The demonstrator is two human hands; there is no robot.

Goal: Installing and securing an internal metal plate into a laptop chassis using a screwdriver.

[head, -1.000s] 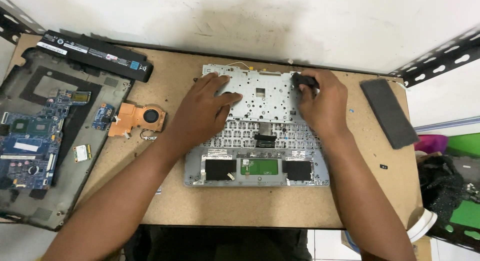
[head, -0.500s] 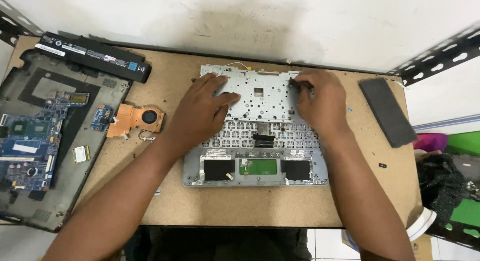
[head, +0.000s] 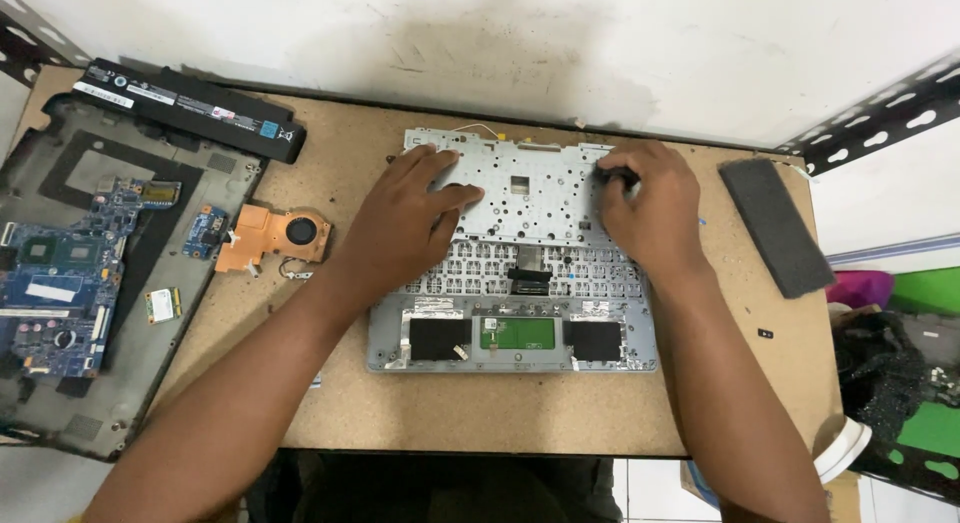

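Chassis base (head: 60,143), dark grey and stripped, lies at the far left of my brown worktable (head: 480,413), with the blue mainboard (head: 60,273) still seated in it. A long black battery pack (head: 190,108) rests across its upper edge, slanting toward the wall. Just right of the base sit a small blue daughterboard (head: 205,231) and, nearer me, a small green wireless card (head: 163,304). Beside them lies the copper heatsink with its round black fan (head: 275,236), flat on the table and apart from the other parts. My left hand (head: 405,223) rests palm down on the left half of the upturned grey palmrest assembly (head: 515,348), fingers spread and flat on the silver keyboard backing plate (head: 525,188); it presses without gripping anything. The assembly lies in the middle of the table, underside up, its green touchpad board (head: 517,333) flanked by two black pads along the edge nearest me. My right hand (head: 650,218) sits on the right half of the plate, fingers curled around a small black object (head: 617,175) at the upper right of the plate; what that object is I cannot tell. Well right of the assembly, a dark grey rectangular pad (head: 775,226) lies near the table edge.
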